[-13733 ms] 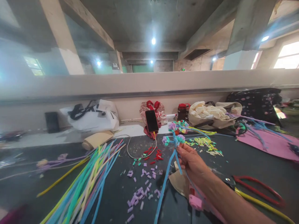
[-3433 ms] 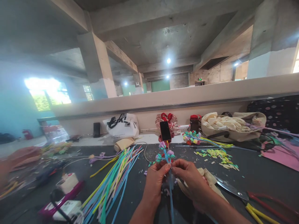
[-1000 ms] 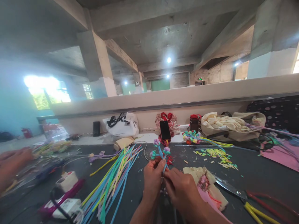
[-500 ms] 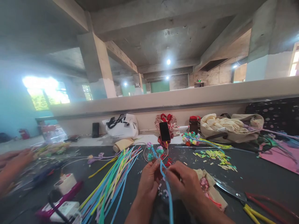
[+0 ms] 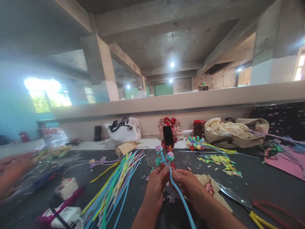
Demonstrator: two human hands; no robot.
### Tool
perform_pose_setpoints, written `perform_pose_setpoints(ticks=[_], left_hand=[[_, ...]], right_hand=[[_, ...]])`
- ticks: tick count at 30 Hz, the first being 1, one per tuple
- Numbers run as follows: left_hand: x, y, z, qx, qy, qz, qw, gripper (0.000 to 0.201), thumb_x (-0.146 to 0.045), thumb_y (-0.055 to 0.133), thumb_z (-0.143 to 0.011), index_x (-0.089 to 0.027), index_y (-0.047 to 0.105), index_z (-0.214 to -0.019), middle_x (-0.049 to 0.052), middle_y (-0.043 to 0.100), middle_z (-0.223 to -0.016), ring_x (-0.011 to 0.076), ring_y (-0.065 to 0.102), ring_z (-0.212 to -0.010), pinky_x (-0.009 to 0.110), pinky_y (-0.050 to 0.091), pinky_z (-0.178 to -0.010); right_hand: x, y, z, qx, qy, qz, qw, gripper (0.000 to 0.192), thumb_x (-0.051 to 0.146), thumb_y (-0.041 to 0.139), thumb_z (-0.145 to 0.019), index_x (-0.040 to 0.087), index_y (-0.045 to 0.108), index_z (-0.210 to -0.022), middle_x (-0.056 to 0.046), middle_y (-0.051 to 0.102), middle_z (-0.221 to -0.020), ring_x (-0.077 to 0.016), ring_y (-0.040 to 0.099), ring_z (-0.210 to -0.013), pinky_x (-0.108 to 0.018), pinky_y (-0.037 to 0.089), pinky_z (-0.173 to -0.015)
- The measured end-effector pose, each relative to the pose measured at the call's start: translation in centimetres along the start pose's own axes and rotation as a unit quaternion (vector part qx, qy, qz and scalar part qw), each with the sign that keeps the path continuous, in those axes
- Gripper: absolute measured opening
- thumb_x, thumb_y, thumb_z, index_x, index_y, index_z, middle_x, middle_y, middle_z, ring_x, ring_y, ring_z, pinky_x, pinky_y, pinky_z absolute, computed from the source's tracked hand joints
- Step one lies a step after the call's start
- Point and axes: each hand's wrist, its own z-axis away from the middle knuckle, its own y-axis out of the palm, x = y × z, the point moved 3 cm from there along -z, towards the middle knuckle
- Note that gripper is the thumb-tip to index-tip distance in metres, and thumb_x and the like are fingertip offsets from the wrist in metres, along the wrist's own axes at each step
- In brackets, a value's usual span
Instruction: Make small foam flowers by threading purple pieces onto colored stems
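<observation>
Over the dark tabletop I hold a small sprig of pipe-cleaner flowers [image 5: 170, 156], with purple and teal heads standing above my fingers. My left hand [image 5: 156, 183] is closed, thumb and fingers pinching the stems just under the heads. From that pinch a long blue pipe cleaner [image 5: 180, 191] runs down toward me, bending to the right. Close on its right, my right hand [image 5: 187, 181] is also closed, fingertips pinched at the blue stem; its exact grip is partly hidden.
Left lies a bundle of coloured pipe cleaners [image 5: 116, 187], near a purple power strip [image 5: 59, 203]. A phone [image 5: 168, 135] leans ahead. Right are cut yellow pieces [image 5: 220, 161], scissors [image 5: 238, 195] and finished flowers [image 5: 194, 143]. Another person's hand [image 5: 17, 168] is at far left.
The sprig and both hands have shifted slightly right and down. The free lower end of the blue pipe cleaner has swung right. My right fingers are now closer to the stem joint.
</observation>
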Motion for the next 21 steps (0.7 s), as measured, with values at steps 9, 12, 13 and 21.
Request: perform_pose_setpoints(ticks=[9,12,13,21], left_hand=[[0.4,0.6,0.2,0.025,-0.003,0.009,1.000,0.019,-0.026,0.068,-0.054,-0.012,0.056,-0.061,-0.001,0.055,-0.050,0.0096,0.050,-0.042,0.022,0.039,-0.046],[0.6,0.5,0.2,0.008,0.007,0.002,1.000,0.018,-0.026,0.067,-0.056,-0.012,0.058,-0.063,0.000,0.057,-0.053,0.0094,0.051,-0.045,0.021,0.039,-0.048],[0.7,0.4,0.2,-0.001,0.014,-0.001,1.000,0.018,-0.026,0.067,-0.056,-0.012,0.059,-0.064,0.000,0.058,-0.054,0.0095,0.051,-0.047,0.021,0.039,-0.049],[1.4,0.1,-0.3,-0.062,0.031,-0.024,0.997,0.018,-0.026,0.070,-0.050,-0.013,0.062,-0.060,-0.002,0.059,-0.054,0.0074,0.050,-0.050,0.019,0.038,-0.053]], right_hand=[[-0.2,-0.3,-0.5,-0.030,-0.046,0.107,0.993,0.027,0.037,0.060,-0.061,0.016,0.045,-0.054,0.007,0.041,-0.041,-0.0044,0.033,-0.034,-0.018,0.023,-0.036],[0.6,-0.4,-0.4,-0.099,-0.125,0.276,0.948,0.024,0.035,0.054,-0.066,0.017,0.046,-0.053,0.005,0.043,-0.043,-0.0072,0.038,-0.039,-0.020,0.027,-0.039],[0.9,-0.3,-0.3,-0.124,-0.155,0.343,0.918,0.022,0.034,0.051,-0.069,0.017,0.048,-0.054,0.004,0.046,-0.045,-0.0086,0.041,-0.042,-0.020,0.028,-0.042],[1.4,0.2,0.9,-0.197,-0.283,0.692,0.634,0.016,0.017,0.038,-0.076,0.017,0.051,-0.067,-0.004,0.056,-0.062,-0.0129,0.048,-0.049,-0.023,0.024,-0.045]])
